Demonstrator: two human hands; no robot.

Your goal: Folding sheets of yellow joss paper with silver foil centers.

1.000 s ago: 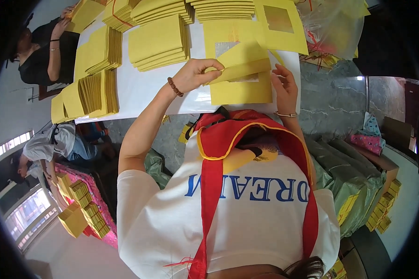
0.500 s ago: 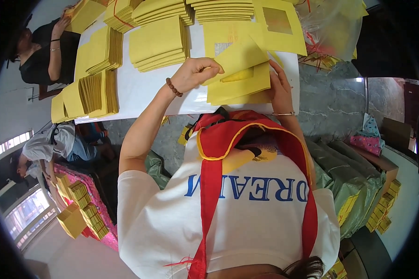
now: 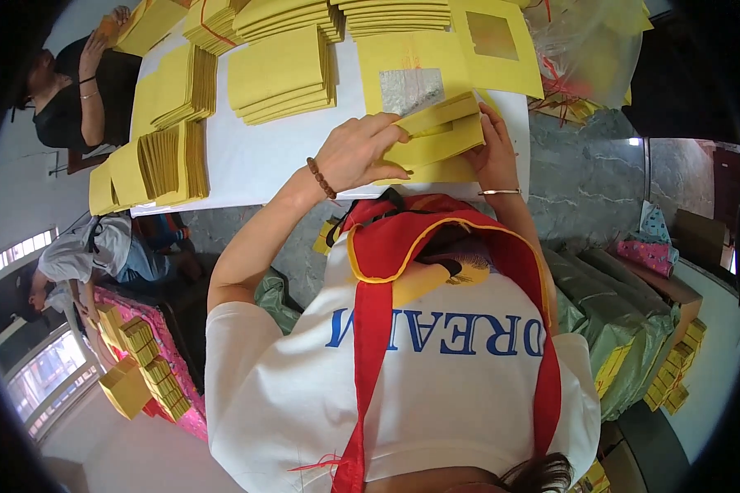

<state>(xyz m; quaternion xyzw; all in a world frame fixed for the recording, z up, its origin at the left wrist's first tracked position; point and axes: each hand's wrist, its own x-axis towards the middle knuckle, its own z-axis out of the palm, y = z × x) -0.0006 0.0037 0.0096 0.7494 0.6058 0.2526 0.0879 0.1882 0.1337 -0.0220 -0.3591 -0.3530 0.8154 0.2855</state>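
Over the table's near edge, a folded yellow paper sheet (image 3: 446, 150) is bent up between my two hands. My left hand (image 3: 357, 153), with a beaded bracelet at the wrist, pinches the sheet's left edge, thumb below and fingers above. At the right edge my right hand (image 3: 497, 154) grips the fold, its thumb partly hidden behind the paper. Just beyond lies a flat yellow sheet (image 3: 372, 59) bearing a silver foil square (image 3: 411, 89). To its right is another yellow sheet with a gold-toned square (image 3: 492, 36).
Stacks of folded yellow paper (image 3: 278, 72) cover the white table's (image 3: 247, 168) left and far parts. A clear plastic bag (image 3: 588, 49) stands at the far right. One person in black (image 3: 66, 103) handles yellow paper at far left; another (image 3: 86, 251) bends over bundles on a pink cloth.
The raised flap has come down and toward me, uncovering the foil square. My left hand has moved nearer and spread its fingers along the fold; my right hand keeps its hold.
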